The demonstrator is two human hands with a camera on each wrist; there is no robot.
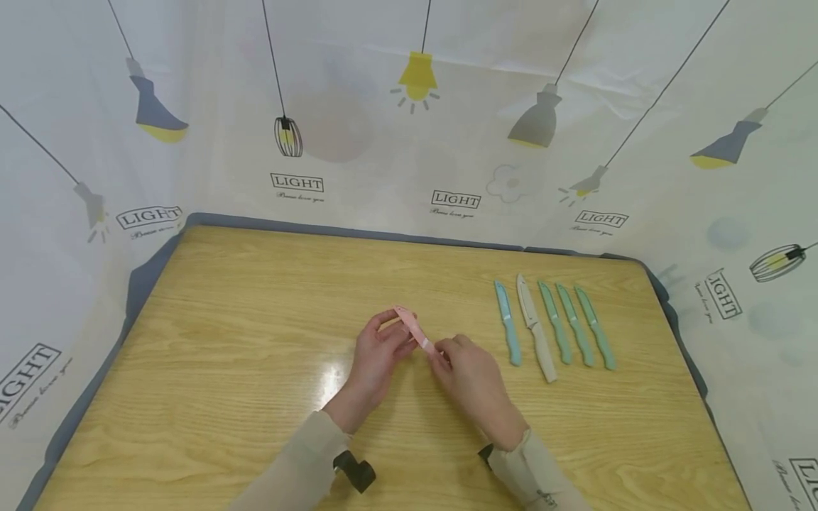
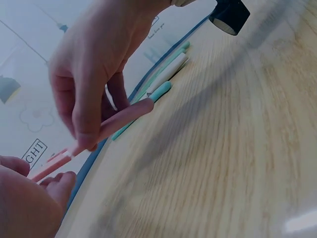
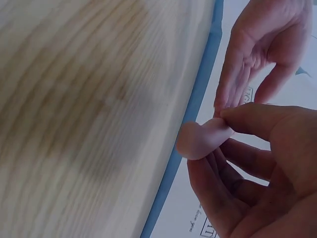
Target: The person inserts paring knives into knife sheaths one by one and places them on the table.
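A pink knife [image 1: 414, 328], its blade end apparently in a matching sheath, is held above the table between both hands. My left hand [image 1: 373, 360] grips the blade end, which points up and left in the head view. With thumb and fingers my right hand [image 1: 474, 380] pinches the handle; its rounded butt [image 3: 190, 141] faces the right wrist camera. To the right lie a blue knife [image 1: 508, 323], a white knife [image 1: 537, 328] and three green knives [image 1: 571, 323], side by side with handles toward me. The left fingers partly hide the pink blade end.
The wood-grain table [image 1: 224, 341] has a grey-blue edge [image 1: 358, 231]. A pale sheet [image 1: 371, 106] printed with lamps stands behind and at both sides. Black wrist mounts [image 1: 355, 471] sit at the sleeves.
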